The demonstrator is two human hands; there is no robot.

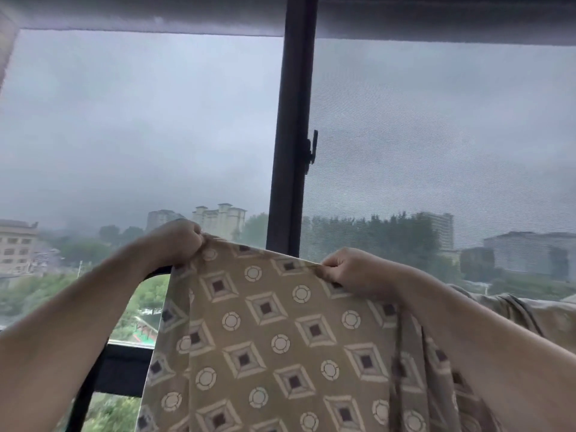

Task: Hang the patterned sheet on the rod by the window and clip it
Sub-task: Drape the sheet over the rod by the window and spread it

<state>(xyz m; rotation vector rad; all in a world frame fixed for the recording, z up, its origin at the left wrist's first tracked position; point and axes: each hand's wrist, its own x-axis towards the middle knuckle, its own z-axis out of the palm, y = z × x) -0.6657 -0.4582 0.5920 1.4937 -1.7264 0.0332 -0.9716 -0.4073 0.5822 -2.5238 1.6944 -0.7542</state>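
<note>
The sheet point(280, 338) hangs in front of the window point(140, 135), held up by its top edge between two raised hands. The left hand point(177, 241) has its fingers curled tight around a bunched corner; the right hand point(346, 269) pinches the edge further along, fingers folded onto the cloth. It is a thin woven fabric — tan, printed with pale diamonds around dark squares and small ringed circles — and it falls in soft vertical folds, gathering thickly under the right arm. It should prove light and limp, with no stiffness to hold a shape, so it will likely sag wherever it is not gripped; the hemmed top edge, taken at spaced points, looks the best place to hold it. More greyish cloth point(530, 310) lies draped at the right. The dark upright point(296, 120) of the frame is smooth and hard, with a small latch point(312, 149); the right pane shows a fine mesh. No rod or clip is plainly visible.
</note>
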